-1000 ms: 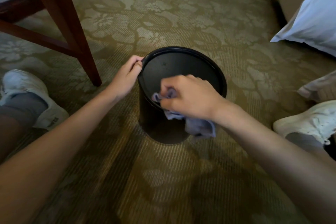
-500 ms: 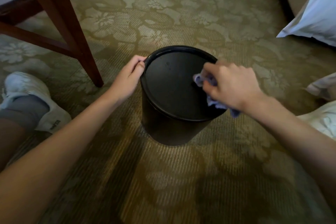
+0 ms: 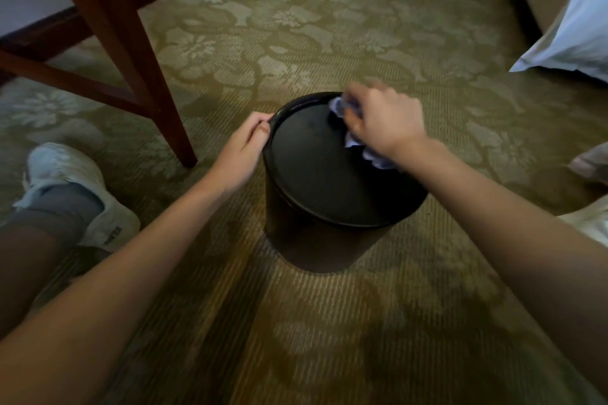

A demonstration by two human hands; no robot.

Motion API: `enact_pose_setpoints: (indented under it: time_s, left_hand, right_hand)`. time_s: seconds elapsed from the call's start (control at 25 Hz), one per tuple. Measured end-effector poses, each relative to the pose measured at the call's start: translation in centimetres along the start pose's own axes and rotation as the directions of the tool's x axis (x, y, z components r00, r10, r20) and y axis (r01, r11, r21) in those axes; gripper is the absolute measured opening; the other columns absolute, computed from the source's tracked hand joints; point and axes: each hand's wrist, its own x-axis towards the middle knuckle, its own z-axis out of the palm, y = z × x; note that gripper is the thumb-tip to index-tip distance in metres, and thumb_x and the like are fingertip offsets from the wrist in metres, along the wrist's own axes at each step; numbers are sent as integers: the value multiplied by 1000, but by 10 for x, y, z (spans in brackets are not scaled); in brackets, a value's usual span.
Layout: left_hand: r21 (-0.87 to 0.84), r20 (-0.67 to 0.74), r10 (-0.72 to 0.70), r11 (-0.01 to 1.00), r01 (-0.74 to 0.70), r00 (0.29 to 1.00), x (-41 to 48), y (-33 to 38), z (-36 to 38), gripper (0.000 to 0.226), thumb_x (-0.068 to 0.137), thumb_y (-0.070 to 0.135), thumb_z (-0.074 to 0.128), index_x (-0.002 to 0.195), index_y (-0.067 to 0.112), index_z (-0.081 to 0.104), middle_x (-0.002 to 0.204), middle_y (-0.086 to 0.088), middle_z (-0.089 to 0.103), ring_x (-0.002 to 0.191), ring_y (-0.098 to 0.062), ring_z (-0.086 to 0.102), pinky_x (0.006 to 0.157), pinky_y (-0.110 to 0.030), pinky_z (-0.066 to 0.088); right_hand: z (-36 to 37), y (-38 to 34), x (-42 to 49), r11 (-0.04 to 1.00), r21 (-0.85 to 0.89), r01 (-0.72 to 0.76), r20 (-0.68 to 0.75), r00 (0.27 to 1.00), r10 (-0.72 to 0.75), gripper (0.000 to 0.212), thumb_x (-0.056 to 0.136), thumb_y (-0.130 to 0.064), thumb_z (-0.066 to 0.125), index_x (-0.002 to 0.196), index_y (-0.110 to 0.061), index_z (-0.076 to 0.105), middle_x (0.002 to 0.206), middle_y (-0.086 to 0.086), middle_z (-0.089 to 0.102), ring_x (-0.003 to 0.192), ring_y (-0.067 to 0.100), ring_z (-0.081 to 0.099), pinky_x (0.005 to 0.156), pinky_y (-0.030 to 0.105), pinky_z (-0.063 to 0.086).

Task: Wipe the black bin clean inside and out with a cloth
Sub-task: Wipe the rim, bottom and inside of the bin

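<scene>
Right hand (image 3: 385,122), slightly blurred, fingers curled, clutches a crumpled pale lilac cloth (image 3: 353,141) against the far right rim of the black bin (image 3: 322,227). Left hand (image 3: 243,148) pinches the bin's raised left lip. The bin is round, smooth and matt, tapers downward, and stands on ribbed olive carpet (image 3: 329,26) with a floral pattern. A polished reddish wooden leg (image 3: 131,43) is near on the left, beside a white shoe (image 3: 82,191).

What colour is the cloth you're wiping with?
The cloth is pale lilac-blue, clearest in the head view.
</scene>
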Motion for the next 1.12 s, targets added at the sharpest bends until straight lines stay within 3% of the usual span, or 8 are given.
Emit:
enact_pose_setpoints:
  time_s: [0.12, 0.24, 0.4, 0.56, 0.72, 0.8, 0.96, 1.12]
  left_hand:
    - [-10, -14, 16, 1000, -16, 1000, -2, -1, 1, 25, 106, 32, 31, 108, 31, 56, 100, 16, 62, 89, 9, 57, 75, -20, 44]
    - [-26, -35, 16, 1000, -17, 999, -3, -2, 4, 27, 106, 29, 31, 113, 22, 56, 102, 9, 62, 97, -5, 58, 81, -26, 44]
    - [-36, -55, 65, 997, -67, 996, -3, -2, 4, 24, 106, 19, 31, 112, 15, 54, 97, 8, 60, 88, 0, 56, 74, -11, 43]
    - [-14, -47, 50, 999, -51, 998, -1, -1, 4, 24, 106, 18, 32, 112, 17, 55, 100, 6, 61, 93, -5, 55, 78, -11, 42]
    - [16, -12, 26, 1000, -26, 1000, -1, 0, 1, 26, 106, 28, 31, 114, 23, 56, 104, 11, 62, 99, -3, 57, 83, -26, 45]
    - [5, -3, 27, 1000, -27, 1000, -1, 0, 0, 26, 106, 29, 31, 113, 25, 56, 102, 13, 62, 96, 1, 58, 80, -22, 45]
    - [-13, -28, 32, 999, -32, 999, -4, -1, 3, 26, 106, 25, 31, 112, 22, 56, 97, 10, 61, 82, 11, 56, 70, -8, 43]
    - [-16, -59, 59, 998, -60, 996, -3, 0, 4, 27, 106, 17, 31, 117, 9, 54, 100, 1, 60, 90, -2, 56, 76, -11, 42]
  right_hand:
    - [-9, 25, -41, 999, 5, 40, 9, 999, -40, 24, 94, -43, 48, 110, -26, 55, 108, 8, 57, 90, 38, 62, 68, 40, 44]
    - [-26, 8, -76, 933, 269, 238, 118, 954, -277, 24, 87, -49, 55, 106, -35, 53, 101, -6, 56, 95, 26, 63, 73, 43, 51]
    - [-12, -45, -74, 853, 338, 397, 24, 903, -430, 18, 88, -47, 56, 104, -39, 52, 97, -11, 51, 88, 20, 62, 65, 38, 48]
    - [9, -39, -16, 934, 202, 296, -9, 954, -301, 23, 95, -42, 51, 114, -31, 54, 109, 2, 54, 100, 30, 61, 68, 33, 35]
    - [4, 21, -10, 997, 46, 60, 6, 998, -60, 25, 99, -42, 45, 115, -24, 52, 111, 10, 53, 98, 35, 60, 71, 39, 42]
    - [-5, 30, -35, 993, 68, 99, 25, 995, -101, 26, 98, -44, 46, 114, -25, 51, 108, 7, 54, 95, 33, 60, 70, 41, 47]
    - [-19, -9, -80, 897, 296, 329, 52, 932, -359, 20, 91, -46, 54, 107, -35, 50, 101, -8, 52, 89, 22, 63, 68, 41, 51]
    - [-2, -62, -58, 856, 304, 418, -24, 902, -432, 18, 91, -43, 55, 106, -33, 52, 98, -7, 51, 84, 25, 62, 60, 36, 44]
